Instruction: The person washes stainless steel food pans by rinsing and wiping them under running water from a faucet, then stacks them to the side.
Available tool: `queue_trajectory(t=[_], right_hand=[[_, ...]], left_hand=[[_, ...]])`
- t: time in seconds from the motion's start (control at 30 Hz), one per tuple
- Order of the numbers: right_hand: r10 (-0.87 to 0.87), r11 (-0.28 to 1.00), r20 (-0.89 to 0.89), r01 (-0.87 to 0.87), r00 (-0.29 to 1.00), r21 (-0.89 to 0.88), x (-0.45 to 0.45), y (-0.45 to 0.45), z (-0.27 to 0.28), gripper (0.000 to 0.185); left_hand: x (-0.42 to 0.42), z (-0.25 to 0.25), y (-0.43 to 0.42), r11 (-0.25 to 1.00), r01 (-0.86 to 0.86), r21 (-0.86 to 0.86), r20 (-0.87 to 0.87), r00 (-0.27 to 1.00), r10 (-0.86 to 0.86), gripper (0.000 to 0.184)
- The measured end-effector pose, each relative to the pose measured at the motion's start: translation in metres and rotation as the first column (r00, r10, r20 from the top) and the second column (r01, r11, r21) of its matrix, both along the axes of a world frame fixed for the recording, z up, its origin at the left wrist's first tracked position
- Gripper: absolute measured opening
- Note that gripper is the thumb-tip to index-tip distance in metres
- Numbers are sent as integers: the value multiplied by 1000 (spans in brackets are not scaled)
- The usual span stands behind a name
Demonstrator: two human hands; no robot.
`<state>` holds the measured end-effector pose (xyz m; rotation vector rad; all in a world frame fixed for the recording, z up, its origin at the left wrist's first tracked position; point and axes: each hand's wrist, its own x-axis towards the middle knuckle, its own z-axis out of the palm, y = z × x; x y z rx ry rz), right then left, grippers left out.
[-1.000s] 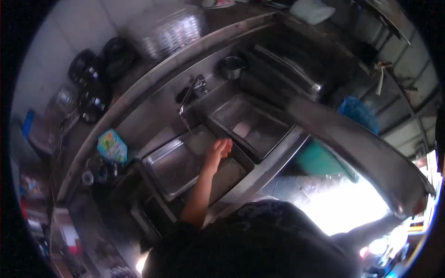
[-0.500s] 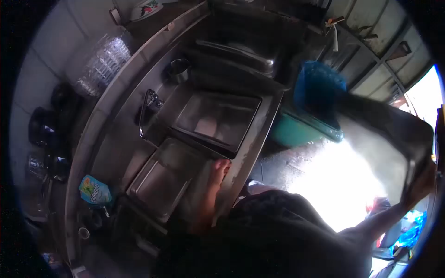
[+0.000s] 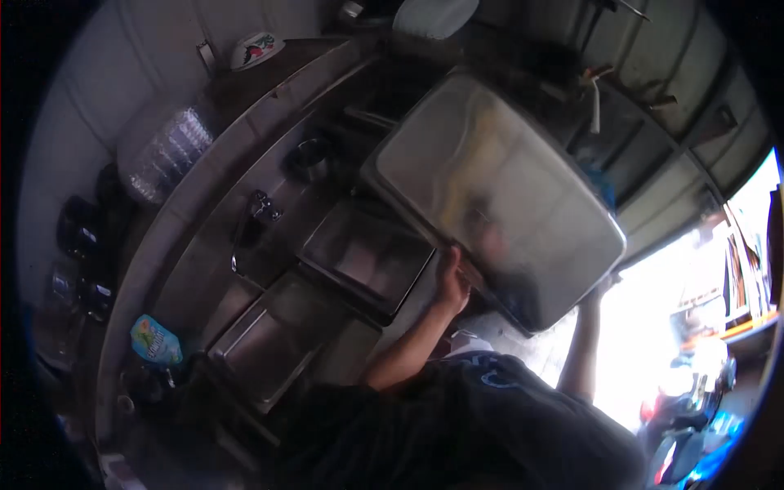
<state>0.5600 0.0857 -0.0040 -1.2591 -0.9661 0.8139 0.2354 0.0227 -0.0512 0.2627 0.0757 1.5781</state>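
A large rectangular metal pan (image 3: 523,175) is held up in front of me, tilted, its shiny surface facing me. My left hand (image 3: 454,282) is closed on the pan's near left edge. At the pan's lower right corner, my right hand (image 3: 600,292) grips the edge, with its fingers mostly hidden behind the metal. To the left below the pan lies a steel sink basin (image 3: 367,253). Beside that basin, closer to me, rests another metal pan or basin (image 3: 265,343).
A tap (image 3: 265,208) and a metal cup (image 3: 310,159) stand behind the sink. A blue detergent pouch (image 3: 156,341) sits at the left. Clear plastic containers (image 3: 170,155) are stacked beyond the counter wall. Bright light comes from the right.
The large pan has swung from the far right to in front of me. My left hand has left the sink's edge and taken hold of the pan.
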Motion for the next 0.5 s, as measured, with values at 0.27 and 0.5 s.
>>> queue_trajectory(t=[0.27, 0.5], right_hand=[[206, 934, -315, -283, 926, -220, -93, 168, -36, 60], [221, 861, -656, -461, 722, -217, -129, 265, -46, 44]], left_hand=[[-40, 29, 91, 719, -639, -273, -428, 750, 504, 65], [-73, 48, 150, 669, -625, -402, -656, 707, 265, 61]])
